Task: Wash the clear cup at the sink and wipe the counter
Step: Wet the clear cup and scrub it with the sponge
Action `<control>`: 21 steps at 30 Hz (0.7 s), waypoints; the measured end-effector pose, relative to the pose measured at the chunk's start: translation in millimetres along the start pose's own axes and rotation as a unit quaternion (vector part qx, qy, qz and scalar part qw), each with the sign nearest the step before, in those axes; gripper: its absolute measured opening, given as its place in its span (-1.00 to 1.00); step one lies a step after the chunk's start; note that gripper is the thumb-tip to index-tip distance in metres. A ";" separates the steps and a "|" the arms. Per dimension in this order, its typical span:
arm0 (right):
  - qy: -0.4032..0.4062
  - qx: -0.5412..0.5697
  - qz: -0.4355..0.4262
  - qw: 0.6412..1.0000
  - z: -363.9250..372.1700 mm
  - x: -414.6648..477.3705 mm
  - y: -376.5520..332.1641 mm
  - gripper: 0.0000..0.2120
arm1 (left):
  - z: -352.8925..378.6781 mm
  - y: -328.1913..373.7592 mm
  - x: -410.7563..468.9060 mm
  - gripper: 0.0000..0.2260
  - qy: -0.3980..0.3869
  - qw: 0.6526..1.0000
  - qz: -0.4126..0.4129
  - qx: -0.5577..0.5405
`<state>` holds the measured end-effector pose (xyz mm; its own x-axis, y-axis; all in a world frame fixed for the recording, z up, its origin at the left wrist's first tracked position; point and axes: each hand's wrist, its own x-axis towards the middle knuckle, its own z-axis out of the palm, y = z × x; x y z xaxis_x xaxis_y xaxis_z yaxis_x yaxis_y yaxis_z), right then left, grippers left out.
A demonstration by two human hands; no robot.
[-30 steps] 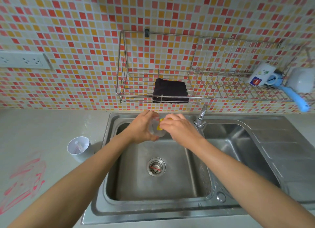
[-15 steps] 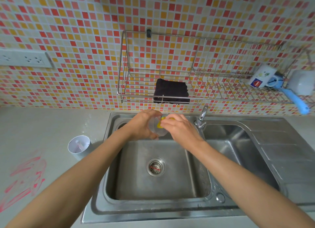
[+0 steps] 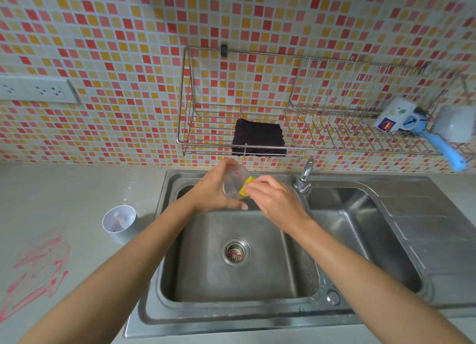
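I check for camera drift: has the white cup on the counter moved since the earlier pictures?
No. The white cup stays left of the sink.

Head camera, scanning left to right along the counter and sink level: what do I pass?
Red marks on the counter → white cup → left hand holding the clear cup → yellow sponge → right hand → tap → right basin.

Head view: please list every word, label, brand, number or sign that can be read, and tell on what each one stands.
No text can be read in this view.
White mug in the wire rack: a dark blue label with a red and white sign, and small green marks; too small and blurred to read.
White cup on the counter: marks inside, not readable.
Counter: red scribbles, not words.
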<state>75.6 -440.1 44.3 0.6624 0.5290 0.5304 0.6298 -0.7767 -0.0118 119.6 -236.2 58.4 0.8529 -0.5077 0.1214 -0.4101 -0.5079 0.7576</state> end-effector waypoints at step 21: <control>-0.127 0.021 0.127 0.983 9.6 16.6 -20.7 -0.75 | -5.3 -10.6 1.3 -0.30 0.001 0.969 0.055 0.241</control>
<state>77.5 -412.0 45.3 0.8773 0.3921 0.2767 0.4434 -0.8829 -0.1549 126.8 -227.8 53.9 0.7963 -0.5757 0.1858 -0.6009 -0.7173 0.3527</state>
